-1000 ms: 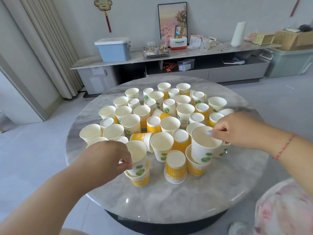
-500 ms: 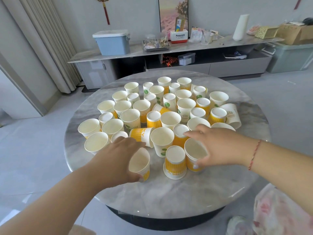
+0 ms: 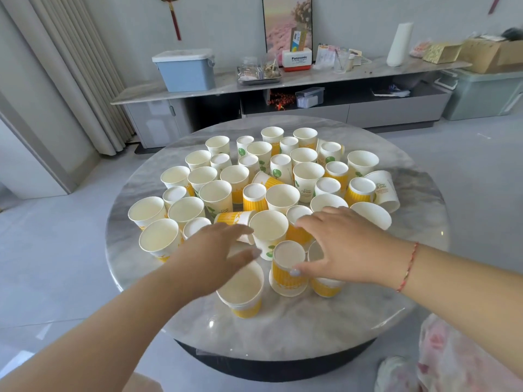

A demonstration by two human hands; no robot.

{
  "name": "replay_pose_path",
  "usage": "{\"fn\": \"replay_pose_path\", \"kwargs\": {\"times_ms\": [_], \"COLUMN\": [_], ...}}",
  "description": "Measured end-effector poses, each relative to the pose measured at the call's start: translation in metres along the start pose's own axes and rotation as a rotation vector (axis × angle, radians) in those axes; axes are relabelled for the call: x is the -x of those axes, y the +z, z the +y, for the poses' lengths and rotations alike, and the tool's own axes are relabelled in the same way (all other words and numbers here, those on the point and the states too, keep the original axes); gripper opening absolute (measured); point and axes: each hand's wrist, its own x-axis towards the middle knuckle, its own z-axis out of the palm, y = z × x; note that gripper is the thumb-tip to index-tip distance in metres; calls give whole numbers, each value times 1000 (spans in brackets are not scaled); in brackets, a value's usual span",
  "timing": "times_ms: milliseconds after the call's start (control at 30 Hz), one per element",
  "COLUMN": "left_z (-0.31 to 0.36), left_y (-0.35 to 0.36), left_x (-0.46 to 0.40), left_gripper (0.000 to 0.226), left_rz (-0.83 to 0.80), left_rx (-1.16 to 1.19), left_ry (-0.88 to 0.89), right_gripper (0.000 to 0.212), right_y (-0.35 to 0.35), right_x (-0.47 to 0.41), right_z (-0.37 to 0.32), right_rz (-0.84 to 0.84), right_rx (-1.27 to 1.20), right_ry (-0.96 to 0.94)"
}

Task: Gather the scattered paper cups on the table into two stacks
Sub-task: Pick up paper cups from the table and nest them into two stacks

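Both hands (image 3: 215, 258) further forward, spread.

The paper cups (image 3: 281, 195) are cream white inside; some carry a yellow ribbed band, like the upturned cup (image 3: 288, 271) nearest the front, others a green leaf print on white (image 3: 268, 250). The round counter (image 3: 311, 321) is grey-and-white marble with a dark base. A red braided string (image 3: 407, 268) circles the right wrist. Behind, a pale blue storage box (image 3: 185, 70) has a white lid.
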Motion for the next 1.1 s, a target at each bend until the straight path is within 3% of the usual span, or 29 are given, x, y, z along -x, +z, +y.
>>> {"fn": "replay_pose_path", "kwargs": {"times_ms": [133, 367, 500, 700, 833, 900, 1000, 1100], "left_z": [5, -2, 1, 2, 1, 6, 16, 19], "left_y": [5, 23, 15, -29, -42, -40, -36, -35], "left_x": [-30, -51, -46, -23, -10, -6, -3, 0], "left_gripper": [28, 20, 15, 10, 16, 15, 17, 18], "left_rz": [4, -6, 103, 378, 422, 396, 389, 406], "left_rx": [51, -56, -16, 194, 336, 429, 511, 480], "left_ry": [-73, -69, -55, -92, -181, -196, -182, -185], "right_gripper": [55, 56, 51, 48, 56, 68, 66, 54], "right_y": [9, 27, 16, -59, -70, -54, -34, -28], "right_x": [-16, -28, -29, -10, -8, -12, -16, -13], "right_z": [-19, -28, -29, -8, 21, 29, 26, 26], "right_rz": [7, -11, 21, 191, 394, 420, 352, 240], "right_rx": [26, 70, 4, -432, -1115, -1381, -1456, -1330], "right_ry": [31, 91, 85, 287, 303, 302, 264, 249]}}
